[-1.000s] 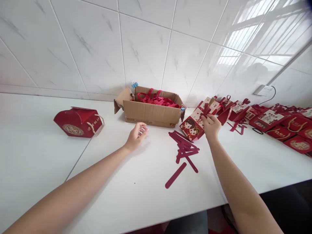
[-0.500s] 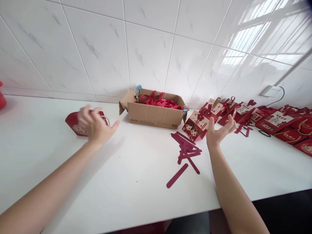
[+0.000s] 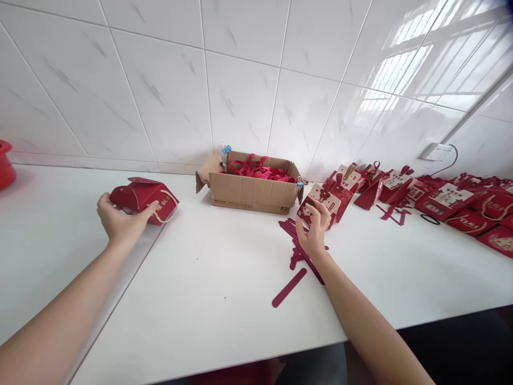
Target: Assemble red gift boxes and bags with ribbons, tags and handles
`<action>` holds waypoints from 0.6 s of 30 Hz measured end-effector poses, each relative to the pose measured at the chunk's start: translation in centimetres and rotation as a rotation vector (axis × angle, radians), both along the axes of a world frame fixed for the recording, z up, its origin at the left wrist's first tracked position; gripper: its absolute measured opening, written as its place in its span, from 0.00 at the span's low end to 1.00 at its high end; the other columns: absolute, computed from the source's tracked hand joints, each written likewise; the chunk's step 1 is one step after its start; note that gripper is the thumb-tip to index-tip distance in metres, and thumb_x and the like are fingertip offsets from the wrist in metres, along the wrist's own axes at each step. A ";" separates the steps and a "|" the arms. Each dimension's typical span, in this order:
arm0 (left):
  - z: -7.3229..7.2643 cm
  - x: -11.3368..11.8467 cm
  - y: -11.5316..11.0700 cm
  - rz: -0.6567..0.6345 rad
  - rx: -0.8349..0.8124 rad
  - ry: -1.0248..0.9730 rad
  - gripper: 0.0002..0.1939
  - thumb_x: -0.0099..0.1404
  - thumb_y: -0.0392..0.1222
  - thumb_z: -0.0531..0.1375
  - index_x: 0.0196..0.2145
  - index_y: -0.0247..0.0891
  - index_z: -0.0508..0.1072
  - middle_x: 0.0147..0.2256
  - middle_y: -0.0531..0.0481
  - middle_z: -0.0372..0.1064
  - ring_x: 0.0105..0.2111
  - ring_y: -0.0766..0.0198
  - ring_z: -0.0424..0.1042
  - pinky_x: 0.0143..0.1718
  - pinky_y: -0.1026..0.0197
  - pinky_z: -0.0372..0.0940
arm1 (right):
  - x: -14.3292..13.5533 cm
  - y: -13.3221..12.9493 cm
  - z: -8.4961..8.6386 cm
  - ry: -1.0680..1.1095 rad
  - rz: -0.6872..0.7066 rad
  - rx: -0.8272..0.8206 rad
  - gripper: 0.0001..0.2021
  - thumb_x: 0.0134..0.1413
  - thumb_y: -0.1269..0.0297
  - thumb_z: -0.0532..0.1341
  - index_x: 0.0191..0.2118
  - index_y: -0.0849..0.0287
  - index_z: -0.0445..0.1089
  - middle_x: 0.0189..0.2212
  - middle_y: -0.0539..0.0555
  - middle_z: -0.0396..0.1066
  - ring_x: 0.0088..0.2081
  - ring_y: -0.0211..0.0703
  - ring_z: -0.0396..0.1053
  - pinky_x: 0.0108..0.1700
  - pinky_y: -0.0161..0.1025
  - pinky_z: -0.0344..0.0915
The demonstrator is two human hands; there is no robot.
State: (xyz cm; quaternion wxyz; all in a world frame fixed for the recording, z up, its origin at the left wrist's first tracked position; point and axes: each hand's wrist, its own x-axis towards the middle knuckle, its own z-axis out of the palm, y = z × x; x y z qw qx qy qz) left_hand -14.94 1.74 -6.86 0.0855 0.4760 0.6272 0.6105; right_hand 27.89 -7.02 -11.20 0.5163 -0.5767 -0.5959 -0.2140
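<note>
At the left of the white table, my left hand (image 3: 122, 219) is wrapped round a red box (image 3: 148, 195) with a twisted cream rope handle, thumb on its front and fingers at its left side. My right hand (image 3: 315, 230) has its fingers curved and apart, with nothing between them. It is in front of a red and cream gift box (image 3: 320, 200) with cartoon figures. Below that hand lies a pile of dark red strips (image 3: 296, 238), partly hidden by it. One separate strip (image 3: 289, 287) lies nearer the table's front edge.
A cardboard box (image 3: 250, 192) holding red ribbons (image 3: 262, 170) stands near the tiled wall. More red gift boxes (image 3: 449, 200) crowd the right side, beside a black ring (image 3: 430, 219). A red container (image 3: 5, 166) is at the far left; a power socket (image 3: 436, 152) is on the wall.
My left hand has closed round the red box, which is now turned, with its rope handle facing front right. My right hand has moved left and down to the cartoon gift box and strips.
</note>
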 end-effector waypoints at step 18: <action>-5.4 9.2 -4.7 -1.320 -0.095 0.036 0.60 0.50 0.49 0.71 0.68 0.55 0.35 0.64 0.38 0.47 0.62 0.41 0.55 0.59 0.37 0.56 | -3.2 13.7 13.0 -0.047 -0.074 -0.690 0.14 0.47 0.69 0.60 0.42 0.59 0.75 0.44 0.64 0.71 0.51 0.59 0.61 0.52 0.59 0.54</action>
